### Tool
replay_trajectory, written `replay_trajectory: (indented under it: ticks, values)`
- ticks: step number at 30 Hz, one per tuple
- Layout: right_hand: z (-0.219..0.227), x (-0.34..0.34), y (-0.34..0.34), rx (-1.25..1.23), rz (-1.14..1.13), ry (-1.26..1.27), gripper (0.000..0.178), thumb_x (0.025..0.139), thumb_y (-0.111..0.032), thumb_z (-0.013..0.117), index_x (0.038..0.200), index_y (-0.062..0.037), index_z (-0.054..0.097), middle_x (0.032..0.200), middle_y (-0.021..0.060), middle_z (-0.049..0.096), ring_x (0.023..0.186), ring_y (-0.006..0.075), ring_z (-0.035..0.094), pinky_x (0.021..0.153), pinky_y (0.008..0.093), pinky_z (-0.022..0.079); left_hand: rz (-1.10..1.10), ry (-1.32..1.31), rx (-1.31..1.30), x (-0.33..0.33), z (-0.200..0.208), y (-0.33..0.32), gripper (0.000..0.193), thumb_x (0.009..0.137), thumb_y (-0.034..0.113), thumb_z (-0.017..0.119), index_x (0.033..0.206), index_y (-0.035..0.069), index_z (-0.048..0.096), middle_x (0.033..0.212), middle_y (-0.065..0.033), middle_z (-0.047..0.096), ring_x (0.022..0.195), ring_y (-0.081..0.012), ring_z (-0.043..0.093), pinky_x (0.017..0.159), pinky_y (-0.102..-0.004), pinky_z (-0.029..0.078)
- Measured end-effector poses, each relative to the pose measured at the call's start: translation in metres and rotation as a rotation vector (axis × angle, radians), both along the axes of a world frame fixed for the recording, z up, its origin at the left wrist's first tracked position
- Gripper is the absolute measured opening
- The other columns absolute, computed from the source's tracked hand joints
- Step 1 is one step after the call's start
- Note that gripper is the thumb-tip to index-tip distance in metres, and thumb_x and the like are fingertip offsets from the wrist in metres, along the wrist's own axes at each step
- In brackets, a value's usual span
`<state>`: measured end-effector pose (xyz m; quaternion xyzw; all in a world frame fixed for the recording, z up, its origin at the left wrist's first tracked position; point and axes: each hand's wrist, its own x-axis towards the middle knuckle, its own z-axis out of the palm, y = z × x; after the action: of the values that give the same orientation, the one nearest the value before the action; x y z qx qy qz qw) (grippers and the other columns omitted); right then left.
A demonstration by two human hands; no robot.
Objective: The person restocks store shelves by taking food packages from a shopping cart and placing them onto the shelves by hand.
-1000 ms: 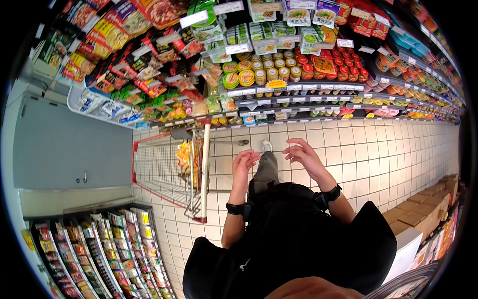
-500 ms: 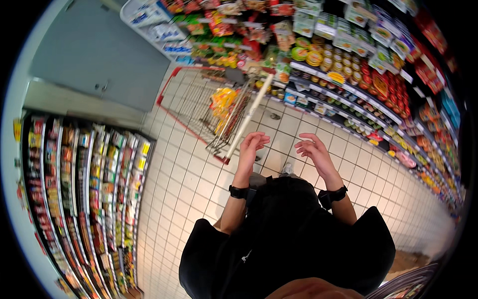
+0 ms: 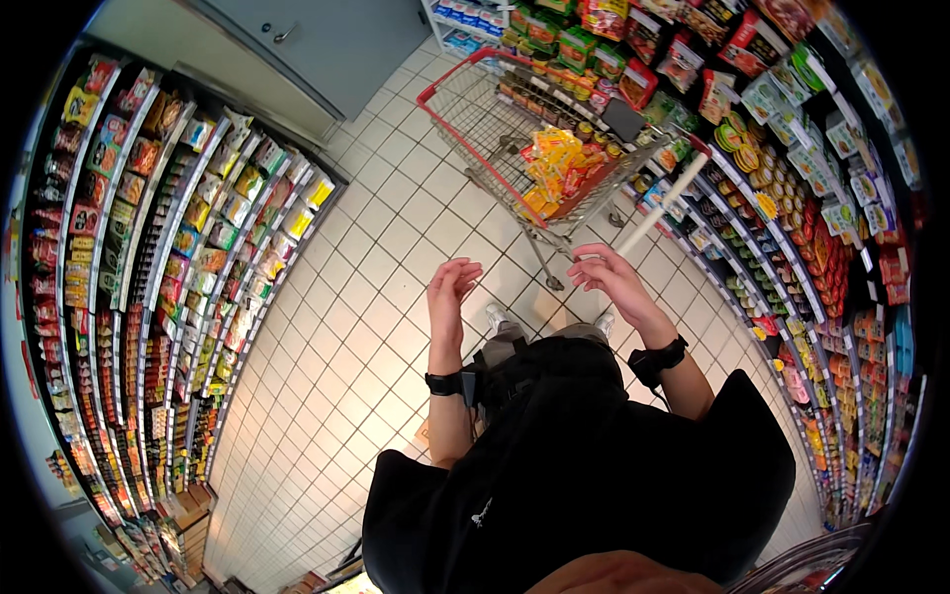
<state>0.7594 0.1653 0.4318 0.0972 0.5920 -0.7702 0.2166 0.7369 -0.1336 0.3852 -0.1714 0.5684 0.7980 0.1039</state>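
Note:
My left hand (image 3: pixel 452 295) is held out in the air, its fingers loosely curled and apart, with nothing in them. My right hand (image 3: pixel 614 285) hovers likewise, empty and half curled, close to the lower end of the cart's pale handle bar (image 3: pixel 665 203). The wire shopping cart (image 3: pixel 475 129) with red rim parts stands ahead of me to the right. Inside it lie several yellow and orange packets (image 3: pixel 557 163). Whether my right fingertips touch the cart cannot be told, but they do not wrap round the handle. Dark straps circle both my wrists.
On the left runs a tall shelf (image 3: pixel 129 287) packed with bagged and boxed goods. Another curves along the right, holding tins (image 3: pixel 749 148), red jars (image 3: pixel 816 262) and hanging packets. A grey door (image 3: pixel 336 49) stands at the far end. Pale tiles (image 3: pixel 327 317) cover the floor.
My view has swung to the left, so the cart and right shelf sit further right in it. The cart is now ahead of my right hand. Both hands stay raised and empty.

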Motion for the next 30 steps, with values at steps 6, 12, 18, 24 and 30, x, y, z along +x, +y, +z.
replay_trajectory:
  ticks: [6,12,18,24,30]
  values:
    - [0.001,-0.031,-0.08,0.031,0.084,0.004,0.029,0.096,-0.01,0.049,0.125,-0.0058,0.053,0.105,0.009,0.067,0.091,0.0138,0.063,0.081,0.0264,0.048,0.163,0.007,0.008,-0.004,0.012,-0.094,0.031,0.1,0.027,0.05,0.114,0.001,0.06,0.102,-0.0094,0.07,0.099,-0.0179,0.066,0.087,-0.0296,0.046]
    - [0.003,-0.061,-0.12,0.066,0.139,-0.006,0.028,0.096,-0.01,0.05,0.124,-0.0045,0.054,0.103,0.0092,0.067,0.09,0.0135,0.063,0.079,0.0263,0.049,0.205,0.024,0.112,-0.002,0.006,-0.122,0.031,0.1,0.028,0.049,0.113,0.002,0.06,0.103,-0.0099,0.069,0.101,-0.0192,0.065,0.087,-0.0297,0.046]
    - [-0.005,-0.087,-0.152,0.047,0.181,-0.047,0.027,0.097,-0.011,0.05,0.122,-0.0055,0.055,0.103,0.0086,0.067,0.09,0.0127,0.062,0.079,0.0259,0.048,0.117,-0.051,0.164,-0.006,0.008,-0.117,0.029,0.1,0.025,0.049,0.112,0.001,0.06,0.102,-0.0111,0.069,0.099,-0.0191,0.066,0.085,-0.0282,0.046]
    - [-0.019,-0.135,-0.162,0.048,0.219,-0.01,0.027,0.097,-0.013,0.049,0.122,-0.0051,0.054,0.102,0.0079,0.066,0.09,0.0121,0.061,0.08,0.0258,0.048,0.084,-0.111,0.102,-0.03,0.002,-0.125,0.029,0.101,0.025,0.048,0.113,0.002,0.061,0.102,-0.0101,0.07,0.1,-0.0174,0.066,0.085,-0.0271,0.046]
    - [-0.026,-0.185,-0.153,-0.024,0.11,-0.051,0.025,0.097,-0.015,0.051,0.12,-0.0059,0.055,0.103,0.0073,0.066,0.092,0.0125,0.061,0.081,0.0259,0.048,0.031,-0.118,0.014,-0.096,0.005,-0.131,0.03,0.1,0.027,0.048,0.115,0.004,0.06,0.106,-0.0077,0.068,0.104,-0.0191,0.063,0.09,-0.0298,0.045]
